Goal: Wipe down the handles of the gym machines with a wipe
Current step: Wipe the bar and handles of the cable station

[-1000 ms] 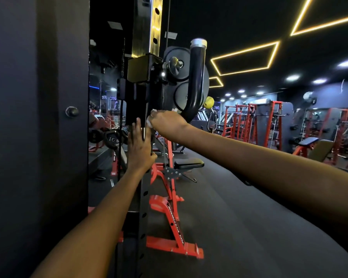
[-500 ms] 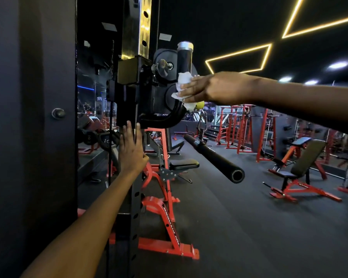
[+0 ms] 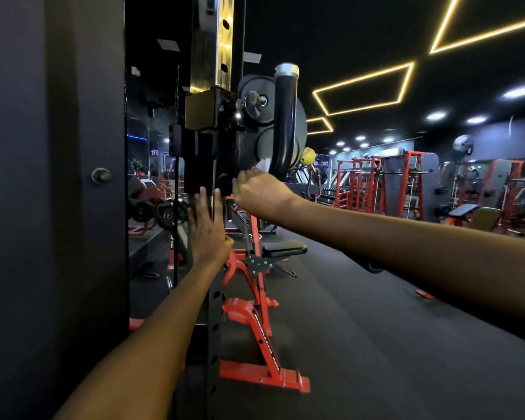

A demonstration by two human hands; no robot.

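A black curved handle (image 3: 285,122) with a silver cap rises from the machine's carriage on a perforated upright (image 3: 214,298). My right hand (image 3: 259,192) is curled at the handle's lower bend and holds a white wipe (image 3: 264,164), of which only a corner shows above the knuckles. My left hand (image 3: 208,228) lies flat against the upright just below the carriage, fingers straight and pointing up. Black weight plates (image 3: 255,101) sit behind the handle.
A dark wall panel (image 3: 52,207) with a round knob (image 3: 101,176) fills the left. A red adjustable bench (image 3: 261,298) stands right behind the upright. Red racks (image 3: 379,183) and benches line the far right across the dark rubber floor (image 3: 376,359).
My right hand has slid with the wipe from the upper part of the handle down to its lower bend. The left hand has stayed on the upright.
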